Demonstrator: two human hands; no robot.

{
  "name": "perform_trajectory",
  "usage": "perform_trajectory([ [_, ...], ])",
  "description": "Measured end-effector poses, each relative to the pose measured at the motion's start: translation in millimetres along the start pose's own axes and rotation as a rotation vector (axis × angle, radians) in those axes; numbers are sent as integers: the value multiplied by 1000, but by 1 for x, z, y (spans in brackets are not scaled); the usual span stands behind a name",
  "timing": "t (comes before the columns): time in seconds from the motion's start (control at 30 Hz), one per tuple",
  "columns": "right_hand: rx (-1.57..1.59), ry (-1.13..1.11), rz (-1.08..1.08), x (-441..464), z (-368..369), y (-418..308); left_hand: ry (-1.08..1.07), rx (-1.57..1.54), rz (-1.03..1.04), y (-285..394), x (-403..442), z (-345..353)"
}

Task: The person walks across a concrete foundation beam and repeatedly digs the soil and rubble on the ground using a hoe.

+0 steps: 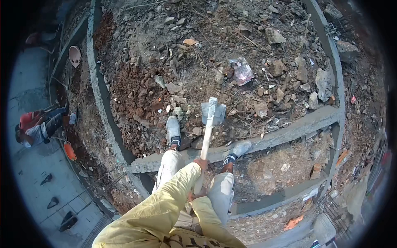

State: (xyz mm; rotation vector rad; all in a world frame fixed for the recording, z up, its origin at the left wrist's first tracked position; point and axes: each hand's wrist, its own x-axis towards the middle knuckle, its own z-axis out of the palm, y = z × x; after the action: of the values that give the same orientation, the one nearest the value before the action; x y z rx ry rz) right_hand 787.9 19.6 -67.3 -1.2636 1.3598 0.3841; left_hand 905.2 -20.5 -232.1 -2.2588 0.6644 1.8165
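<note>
Rubbly ground (140,89) below — left hand (202,163) and right hand (199,193) clasp a pale-handled hoe (208,130).

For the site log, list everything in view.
Hoe: one, pale handle, grey blade, centre
Rubble: uncountable, grey and brown, across the ground
Concrete beams: several, grey, framing the ground
Crumpled wrapper: one, silvery pink, beyond the blade
Pale basin: one, pinkish, upper left
Orange basin: one, orange, left
Co-worker: at least one, red and pale clothing, left
Orange scrap: one, lower right
Shoes: two, greyish, either side of the hoe
Left hand: one, yellow sleeve, higher on handle
Right hand: one, yellow sleeve, lower
</note>
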Motion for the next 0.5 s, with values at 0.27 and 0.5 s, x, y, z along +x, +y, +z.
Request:
perform_trajectory([
  [0.27, 10, -84, -197, 162, 6, -202, 531, -1119, 115, 25, -7, -312],
  [0.5, 49, -154, -422, 310, 25, -307, 1179, -285, 64, 20, 100, -403],
])
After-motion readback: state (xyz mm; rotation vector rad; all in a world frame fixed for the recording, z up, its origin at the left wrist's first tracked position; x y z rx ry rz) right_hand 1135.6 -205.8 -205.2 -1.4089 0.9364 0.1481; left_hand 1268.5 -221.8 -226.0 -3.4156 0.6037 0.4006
